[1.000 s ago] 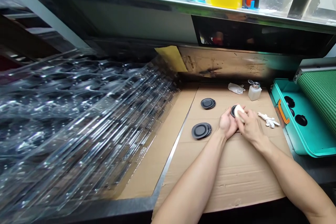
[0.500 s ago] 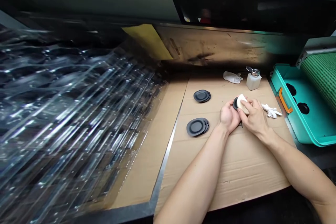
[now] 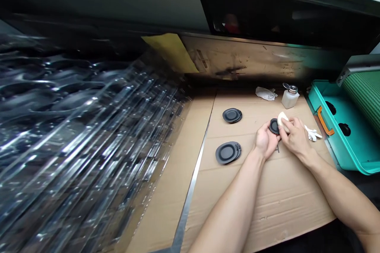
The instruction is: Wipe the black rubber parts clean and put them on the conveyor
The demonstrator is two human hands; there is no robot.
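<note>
My left hand (image 3: 265,141) grips a small black round disc (image 3: 273,126) and holds it just above the cardboard sheet (image 3: 267,189). My right hand (image 3: 295,136) pinches a white wiping pad (image 3: 282,119) and presses it against the disc's right edge. Both hands meet over the far middle of the cardboard. Two stacks of similar black discs lie to the left, one nearer (image 3: 228,152) and one farther (image 3: 232,115).
A big leaning stack of clear plastic trays (image 3: 77,142) fills the left. A small dispenser bottle (image 3: 289,97) and a crumpled white cloth (image 3: 266,93) stand at the back. White swabs (image 3: 313,134) lie right of my hands. A teal tray (image 3: 350,142) with black parts sits at right.
The camera view dipped and shifted. My right hand has slid the white pad from the disc's face to its right edge, so more of the black disc shows.
</note>
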